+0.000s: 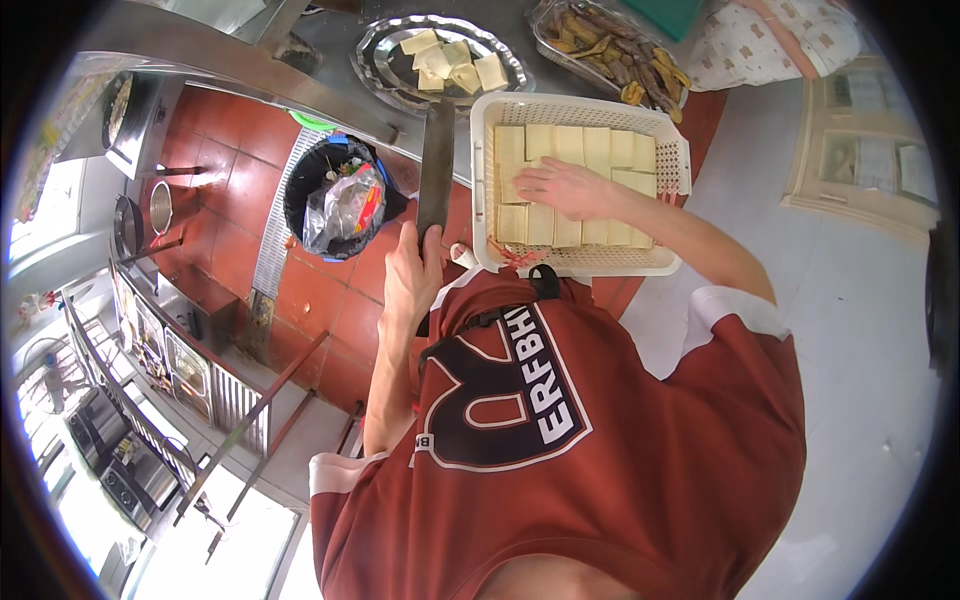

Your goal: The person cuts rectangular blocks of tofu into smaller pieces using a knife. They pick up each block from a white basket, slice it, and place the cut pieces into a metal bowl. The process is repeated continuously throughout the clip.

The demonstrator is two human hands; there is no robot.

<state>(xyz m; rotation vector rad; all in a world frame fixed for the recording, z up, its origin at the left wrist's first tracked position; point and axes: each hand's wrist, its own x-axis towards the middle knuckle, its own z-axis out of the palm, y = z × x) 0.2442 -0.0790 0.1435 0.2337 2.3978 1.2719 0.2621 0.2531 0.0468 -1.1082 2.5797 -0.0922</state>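
Observation:
My left hand [411,274] grips the handle of a broad-bladed cleaver [436,161], its blade pointing away from me. My right hand [562,187] lies palm down with its fingers spread on pale, tofu-like blocks [598,150]; what is under the palm is hidden. These blocks sit in rows in a cream perforated plastic basket [484,150] in front of me. Red strips, perhaps of plastic, lie at the basket's near left corner. Beyond the basket, to the left, an oval silver platter [373,71] holds several thin pale square slices [491,73].
A clear tray of cooked-looking long brown and yellow pieces [600,56] stands behind the basket, near a green board [671,11]. At the upper right is another person's patterned clothing [750,41]. A black-lined bin [300,195] stands on the tiled floor at left, beside a drain grate [281,217].

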